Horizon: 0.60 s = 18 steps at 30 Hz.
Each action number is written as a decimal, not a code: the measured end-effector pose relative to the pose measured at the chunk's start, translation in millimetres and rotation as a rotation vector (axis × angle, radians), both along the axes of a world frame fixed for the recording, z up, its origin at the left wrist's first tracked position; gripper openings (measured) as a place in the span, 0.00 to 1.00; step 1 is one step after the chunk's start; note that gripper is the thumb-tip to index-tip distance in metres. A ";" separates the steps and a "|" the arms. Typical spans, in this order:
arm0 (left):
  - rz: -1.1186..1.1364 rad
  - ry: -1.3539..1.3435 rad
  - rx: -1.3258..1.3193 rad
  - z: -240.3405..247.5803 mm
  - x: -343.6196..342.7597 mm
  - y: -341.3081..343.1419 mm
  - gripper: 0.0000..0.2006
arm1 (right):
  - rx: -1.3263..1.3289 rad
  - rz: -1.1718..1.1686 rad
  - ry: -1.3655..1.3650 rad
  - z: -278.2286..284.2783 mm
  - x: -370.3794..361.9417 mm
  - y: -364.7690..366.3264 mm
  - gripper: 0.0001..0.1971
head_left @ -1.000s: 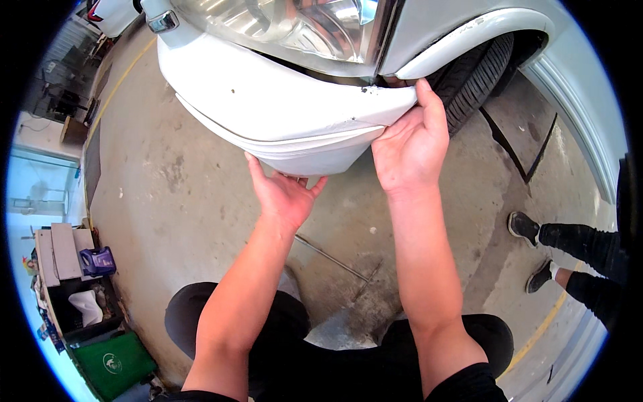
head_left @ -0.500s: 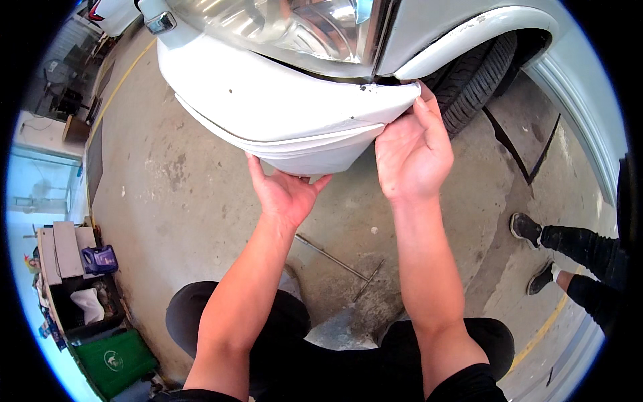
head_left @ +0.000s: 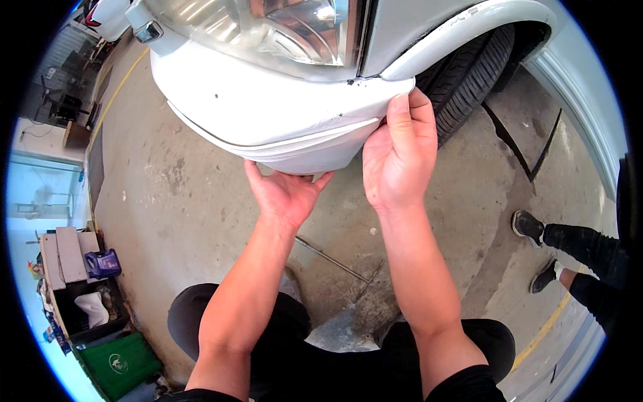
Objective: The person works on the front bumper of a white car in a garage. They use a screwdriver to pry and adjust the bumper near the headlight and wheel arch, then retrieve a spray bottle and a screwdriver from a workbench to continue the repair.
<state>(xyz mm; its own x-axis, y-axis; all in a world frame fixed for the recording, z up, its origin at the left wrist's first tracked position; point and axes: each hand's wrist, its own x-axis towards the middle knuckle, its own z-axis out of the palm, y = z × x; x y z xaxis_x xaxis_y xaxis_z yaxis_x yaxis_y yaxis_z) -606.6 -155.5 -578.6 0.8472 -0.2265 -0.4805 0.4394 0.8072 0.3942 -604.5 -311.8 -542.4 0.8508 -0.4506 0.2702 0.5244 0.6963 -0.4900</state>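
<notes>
A white car bumper [head_left: 268, 100] fills the upper middle, its top edge close under the headlight [head_left: 288, 30]. It has scuffs and dark chips near its right end. My right hand [head_left: 400, 151] grips that end beside the wheel arch, thumb pressed on the outer face and fingers curled behind the edge. Lower and to the left, my left hand [head_left: 284, 197] holds the bumper's bottom edge from below. Its thumb and little finger are spread, while the middle fingers are partly hidden under the bumper.
A tyre [head_left: 472, 80] sits under the white wheel arch trim [head_left: 469, 27] at right. A thin metal bar [head_left: 331, 260] lies on the floor between my feet. Another person's shoes [head_left: 529, 228] are at the right. A green box [head_left: 120, 365] and purple jug [head_left: 102, 263] stand lower left.
The bumper's right end has shifted up and left, and the dark gap under the headlight has narrowed. My right hand moved left with it, its thumb now on the outer face.
</notes>
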 end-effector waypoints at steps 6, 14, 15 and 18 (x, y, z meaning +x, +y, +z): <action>-0.006 -0.023 -0.023 0.5 1.3 -1.1 0.51 | -0.005 -0.007 -0.034 -3.2 2.7 -3.4 0.10; 0.010 -0.042 0.009 1.1 3.9 -6.5 0.51 | -0.026 -0.026 -0.025 -0.6 2.3 -3.1 0.10; 0.019 -0.029 0.011 0.3 4.2 -6.9 0.51 | -0.027 -0.024 -0.027 -0.6 2.3 -3.4 0.10; 0.030 -0.011 0.022 -1.5 5.1 -6.4 0.51 | -0.031 -0.017 -0.028 -0.7 3.3 -3.9 0.10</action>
<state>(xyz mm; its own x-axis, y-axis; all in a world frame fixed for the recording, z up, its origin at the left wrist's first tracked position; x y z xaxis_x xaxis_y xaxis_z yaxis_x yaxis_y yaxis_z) -601.4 -161.9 -580.0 0.8587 -0.1906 -0.4757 0.4110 0.8107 0.4170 -601.1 -315.7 -543.2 0.8351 -0.4558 0.3078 0.5497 0.6717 -0.4966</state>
